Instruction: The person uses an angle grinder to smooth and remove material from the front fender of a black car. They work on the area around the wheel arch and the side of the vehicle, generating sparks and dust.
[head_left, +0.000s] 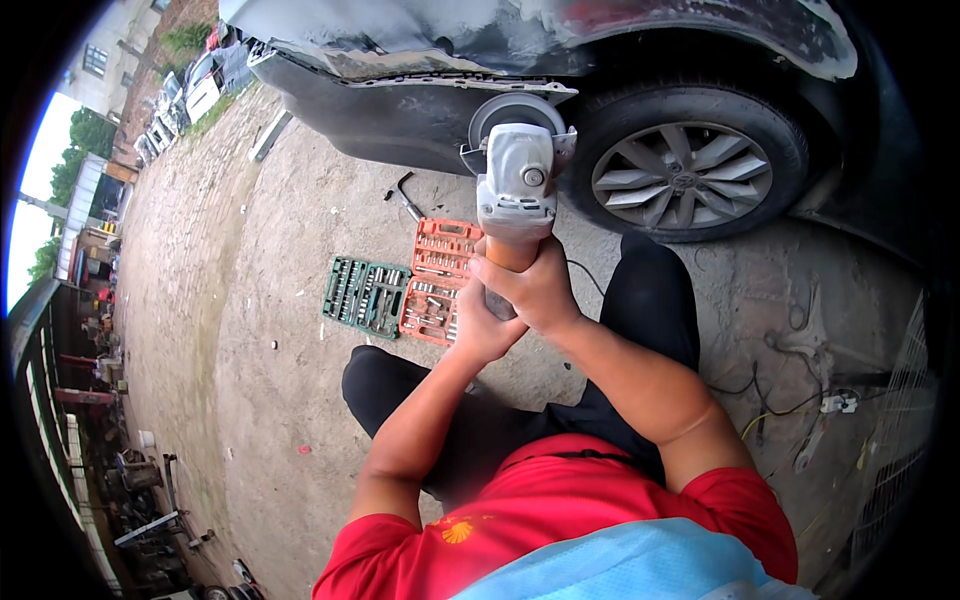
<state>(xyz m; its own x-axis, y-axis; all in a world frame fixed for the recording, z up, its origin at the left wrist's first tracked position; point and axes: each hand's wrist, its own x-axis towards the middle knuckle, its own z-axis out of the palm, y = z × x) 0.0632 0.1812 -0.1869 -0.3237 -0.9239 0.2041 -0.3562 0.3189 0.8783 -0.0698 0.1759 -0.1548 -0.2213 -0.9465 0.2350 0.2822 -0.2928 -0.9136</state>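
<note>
Both my hands are wrapped round an angle grinder (517, 180), with a silver head and an orange body. My right hand (545, 287) grips the orange part just behind the head. Lower down, my left hand (484, 327) closes on the rear of the body. The grinder's round disc (516, 110) points away from me, at the lower edge of a dark car's bumper (385, 122). Whether disc and bumper touch, I cannot tell. Right of the disc is the car's wheel (683, 168), with silver spokes.
Left of my hands, an orange socket case (447, 243) and a green socket case (366, 297) lie opened on the concrete. A bent-handled tool (408, 198) lies beyond them. Cables (757, 400) and a white socket block (838, 403) are at right, near a wire mesh (895, 460).
</note>
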